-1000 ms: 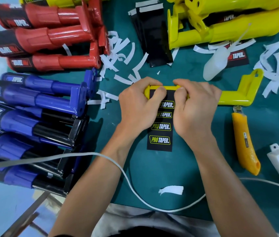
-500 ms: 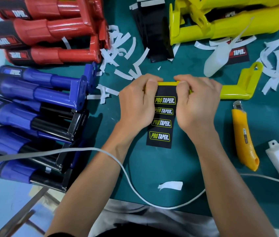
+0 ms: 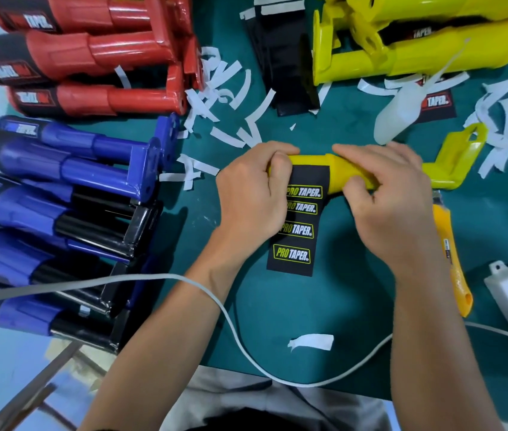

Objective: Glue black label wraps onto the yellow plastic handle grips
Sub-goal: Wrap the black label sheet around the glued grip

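On my feed, a dark teal flat tabletop (image 3: 355, 306) lies beneath the fingers (image 3: 280, 160), with pale glossy floor (image 3: 4, 362) down-left of them.

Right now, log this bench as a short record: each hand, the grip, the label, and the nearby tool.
Left hand: holds the end of the yellow handle grip
Right hand: grips the same grip's shaft
Black label wrap: top edge on the grip, rest flat on the green table, not yet wrapped
Utility knife: lying beside the right wrist
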Demonstrator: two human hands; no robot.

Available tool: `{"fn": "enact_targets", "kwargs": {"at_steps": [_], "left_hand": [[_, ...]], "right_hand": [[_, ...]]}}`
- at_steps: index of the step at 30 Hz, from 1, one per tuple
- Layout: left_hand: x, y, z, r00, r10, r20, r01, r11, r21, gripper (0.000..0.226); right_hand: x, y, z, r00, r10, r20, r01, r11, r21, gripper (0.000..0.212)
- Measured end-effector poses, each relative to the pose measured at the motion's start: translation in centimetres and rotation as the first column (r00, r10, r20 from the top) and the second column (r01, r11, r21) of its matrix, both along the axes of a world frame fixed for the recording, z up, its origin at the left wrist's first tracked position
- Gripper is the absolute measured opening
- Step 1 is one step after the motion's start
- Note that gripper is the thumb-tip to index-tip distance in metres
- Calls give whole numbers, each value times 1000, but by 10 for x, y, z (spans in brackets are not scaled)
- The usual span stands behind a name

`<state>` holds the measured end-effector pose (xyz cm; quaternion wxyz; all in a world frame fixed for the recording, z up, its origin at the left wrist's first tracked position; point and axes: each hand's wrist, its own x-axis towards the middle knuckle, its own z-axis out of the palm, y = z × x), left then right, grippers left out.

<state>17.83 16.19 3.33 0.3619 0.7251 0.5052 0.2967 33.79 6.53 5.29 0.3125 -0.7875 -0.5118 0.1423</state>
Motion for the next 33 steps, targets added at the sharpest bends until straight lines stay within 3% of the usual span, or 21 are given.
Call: {"fn": "enact_targets", "kwargs": {"at_steps": [4,8,11,15,17,21,26,29,33], "left_hand": [[0,3,-1,1000,-2,10,2,1000,-26,34],[-3,6,-2,996,-19,90,25,997,-68,39],[-4,11,2,921,25,389,35,989,-145,49],[-12,16,12,757,-70,650,111,994,-22,70],[-16,18,12,743,-113,660,120,992,35,71],[-22,22,9,798,-161,581,110,986,123,61],[-27,32,16,794,-189,578,180,981,73,55],[-29,40,21,792,-169,587,234,971,-37,64],[-29,47,22,745,-265,612,478,853,-212,87]], "right_hand": [[4,-7,-3,970,51,237,-12,987,-162,67],[-2,-5,-7,951,29,309,12,992,-128,62],[-5,-4,-4,970,-11,243,12,1000,-3,64],[-18,-2,10,946,-74,317,21,985,170,61],[-25,-3,20,915,-107,389,22,976,217,57],[-37,-14,41,904,-79,421,25,991,132,68],[-48,-36,54,891,39,453,-46,999,4,71],[-54,-38,54,920,103,379,-76,993,-86,70],[-39,-30,49,988,134,-72,-148,957,-248,71]]}}
